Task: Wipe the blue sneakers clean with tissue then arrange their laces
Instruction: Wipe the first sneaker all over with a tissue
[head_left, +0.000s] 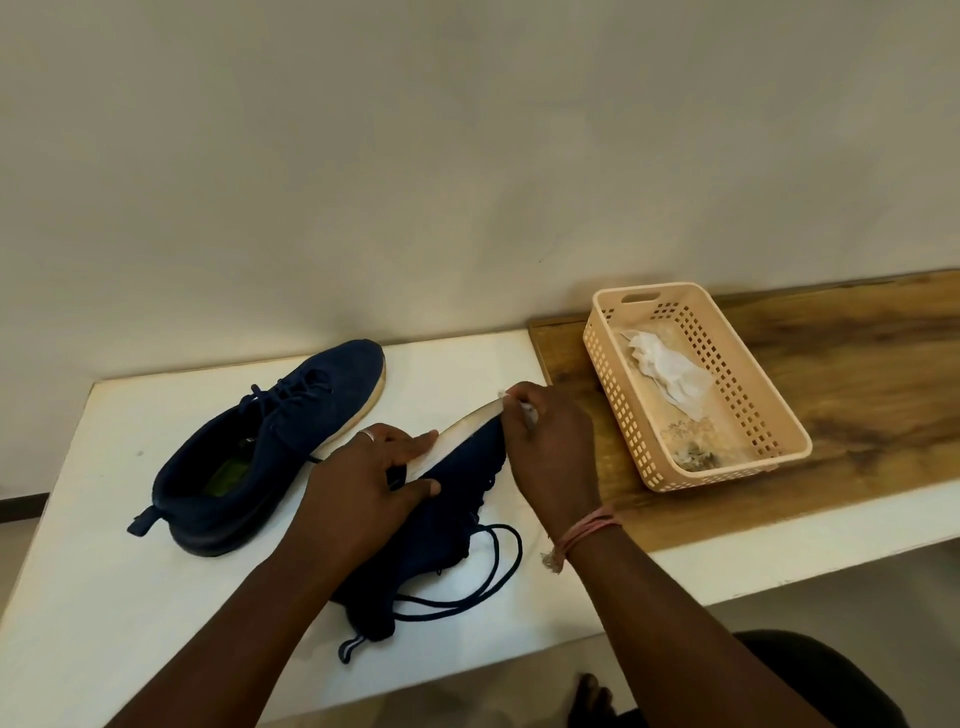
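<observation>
While the near sneaker (447, 499) is being gripped by the left hand (363, 483), its sole edge is being wiped with tissue (524, 410) pinched in the right hand (550, 441) — laces probably next.

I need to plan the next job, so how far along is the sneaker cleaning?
Partway. A used tissue already lies in the basket. In hand: the left hand steadies the tilted sneaker while the right hand rubs a tissue scrap at its toe. Left: its laces trail loose on the table. Whether the other sneaker is wiped, I cannot tell.
</observation>
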